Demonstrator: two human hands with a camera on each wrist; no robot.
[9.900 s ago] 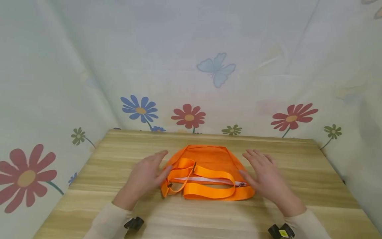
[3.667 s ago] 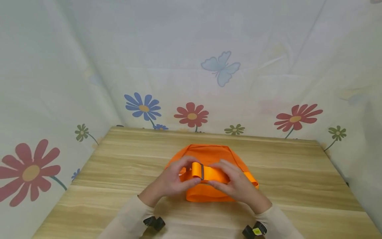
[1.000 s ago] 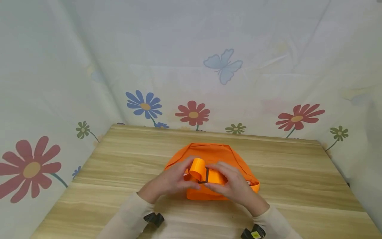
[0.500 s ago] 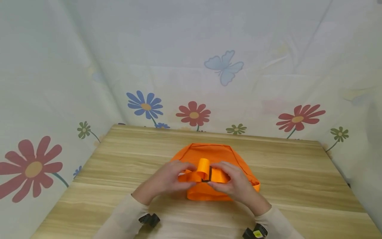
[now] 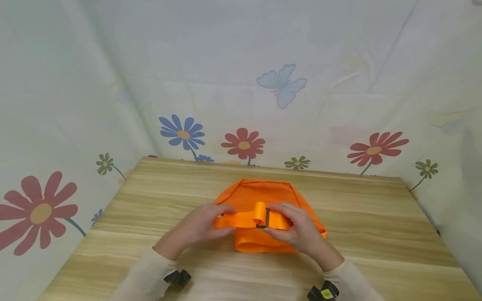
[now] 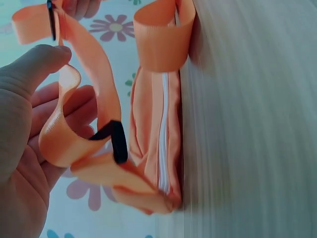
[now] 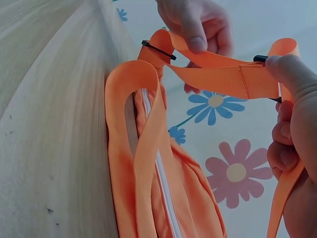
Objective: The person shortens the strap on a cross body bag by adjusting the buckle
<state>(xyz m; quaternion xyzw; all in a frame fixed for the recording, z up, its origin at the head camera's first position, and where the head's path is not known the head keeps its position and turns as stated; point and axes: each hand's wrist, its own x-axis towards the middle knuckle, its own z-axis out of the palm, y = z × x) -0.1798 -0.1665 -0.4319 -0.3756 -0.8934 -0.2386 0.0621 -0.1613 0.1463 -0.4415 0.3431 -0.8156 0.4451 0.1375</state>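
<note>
An orange bag (image 5: 263,192) lies on the table, its white zipper (image 6: 164,129) showing in both wrist views. My right hand (image 5: 301,228) pinches the bag's orange strap (image 5: 242,220) right at a black slider buckle (image 5: 267,218), thumb against the buckle's edge. Further left along the same strap, my left hand (image 5: 199,225) holds it between thumb and fingers. The stretch between the hands is fairly straight, and a small loop stands up at the buckle. A second black buckle (image 6: 119,141) sits where the strap joins the bag's end. Another strap loop (image 7: 116,124) hangs beside the zipper.
The bag rests on a wood-grain table (image 5: 169,184) whose far edge meets a pale curtain (image 5: 211,83) printed with flowers and a butterfly. Black wrist devices (image 5: 177,278) sit at both cuffs.
From open hands beside the bag, both came to grip its strap. Lately my left hand has drawn strap leftward, and the loop at the buckle has become smaller. The right hand stays nearly in place.
</note>
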